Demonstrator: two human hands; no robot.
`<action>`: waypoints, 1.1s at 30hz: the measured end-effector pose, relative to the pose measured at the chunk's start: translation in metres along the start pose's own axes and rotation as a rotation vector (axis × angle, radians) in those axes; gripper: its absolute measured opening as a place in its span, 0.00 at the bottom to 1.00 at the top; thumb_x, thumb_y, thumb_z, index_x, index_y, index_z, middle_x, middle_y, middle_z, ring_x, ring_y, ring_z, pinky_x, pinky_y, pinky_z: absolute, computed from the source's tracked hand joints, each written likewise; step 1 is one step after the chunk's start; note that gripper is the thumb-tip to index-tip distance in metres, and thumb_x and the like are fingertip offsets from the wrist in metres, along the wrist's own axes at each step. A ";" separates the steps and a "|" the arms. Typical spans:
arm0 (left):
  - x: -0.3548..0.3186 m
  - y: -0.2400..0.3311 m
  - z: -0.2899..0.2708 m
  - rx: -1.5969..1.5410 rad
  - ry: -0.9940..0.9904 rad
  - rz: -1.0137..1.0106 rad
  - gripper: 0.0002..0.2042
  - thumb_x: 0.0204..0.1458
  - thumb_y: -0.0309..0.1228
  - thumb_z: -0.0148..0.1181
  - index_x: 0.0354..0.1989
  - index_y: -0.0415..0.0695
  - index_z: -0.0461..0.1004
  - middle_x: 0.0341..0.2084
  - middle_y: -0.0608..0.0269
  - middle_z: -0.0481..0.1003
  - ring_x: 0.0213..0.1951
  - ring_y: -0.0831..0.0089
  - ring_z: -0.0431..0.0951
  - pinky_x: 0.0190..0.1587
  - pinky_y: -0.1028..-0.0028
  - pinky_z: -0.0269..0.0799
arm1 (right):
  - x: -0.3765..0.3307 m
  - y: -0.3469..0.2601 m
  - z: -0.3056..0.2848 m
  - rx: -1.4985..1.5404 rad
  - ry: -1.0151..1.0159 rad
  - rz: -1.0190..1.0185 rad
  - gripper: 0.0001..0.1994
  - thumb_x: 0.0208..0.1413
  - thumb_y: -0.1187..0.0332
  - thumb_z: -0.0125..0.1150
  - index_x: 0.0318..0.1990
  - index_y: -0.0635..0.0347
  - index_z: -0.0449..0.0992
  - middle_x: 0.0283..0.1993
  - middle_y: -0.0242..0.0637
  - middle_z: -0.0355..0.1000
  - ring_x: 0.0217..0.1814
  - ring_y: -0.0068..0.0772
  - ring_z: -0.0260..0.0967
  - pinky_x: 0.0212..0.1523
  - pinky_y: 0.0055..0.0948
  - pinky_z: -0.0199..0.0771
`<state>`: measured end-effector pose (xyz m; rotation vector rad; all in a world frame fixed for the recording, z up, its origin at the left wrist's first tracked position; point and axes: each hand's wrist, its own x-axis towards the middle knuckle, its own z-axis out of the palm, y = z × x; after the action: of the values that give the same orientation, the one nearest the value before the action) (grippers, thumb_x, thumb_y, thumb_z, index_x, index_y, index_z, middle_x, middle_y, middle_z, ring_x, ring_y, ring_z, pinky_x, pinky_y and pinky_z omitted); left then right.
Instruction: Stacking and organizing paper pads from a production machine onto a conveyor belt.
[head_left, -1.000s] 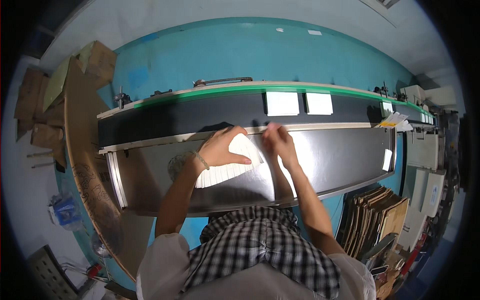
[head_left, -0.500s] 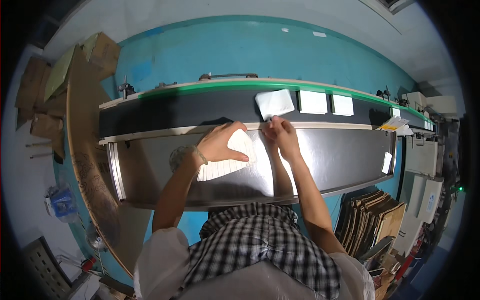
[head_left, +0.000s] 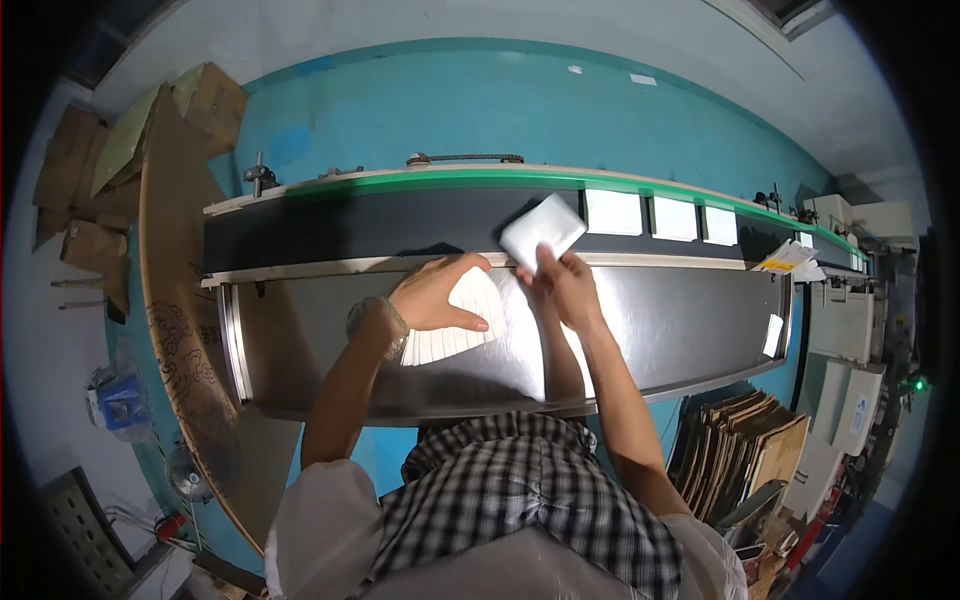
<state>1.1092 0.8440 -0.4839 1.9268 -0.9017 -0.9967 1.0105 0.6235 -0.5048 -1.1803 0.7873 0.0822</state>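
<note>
The left hand (head_left: 435,293) is curved around the upper end of a fanned stack of white packets (head_left: 455,342), its thumb on the near side and its fingers on the far side. The stack lies on the left part of the shiny metal table (head_left: 690,305), its edges spread toward the person. The right hand (head_left: 567,292) pinches a single white packet (head_left: 540,222) by its near corner, with the thumb on top. This packet is turned askew above the near edge of a dark belt (head_left: 400,225), apart from the stack. On the belt, to the right of the held packet, three white rectangular pieces (head_left: 612,213) lie in a row beside a green strip (head_left: 450,183). A bundle of flattened cardboard (head_left: 735,440) stands below the table at the right.
</note>
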 end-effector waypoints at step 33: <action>-0.029 -0.018 -0.013 0.088 0.060 -0.021 0.34 0.42 0.40 0.76 0.58 0.45 0.68 0.52 0.47 0.75 0.55 0.52 0.75 0.56 0.63 0.69 | -0.007 0.039 0.019 -0.398 -0.162 0.188 0.21 0.60 0.66 0.62 0.56 0.70 0.71 0.37 0.37 0.76 0.32 0.22 0.72 0.31 0.24 0.73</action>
<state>1.1119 0.8801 -0.4847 2.0326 -0.9062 -0.9195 0.9972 0.6583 -0.5288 -1.4498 0.7568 0.5034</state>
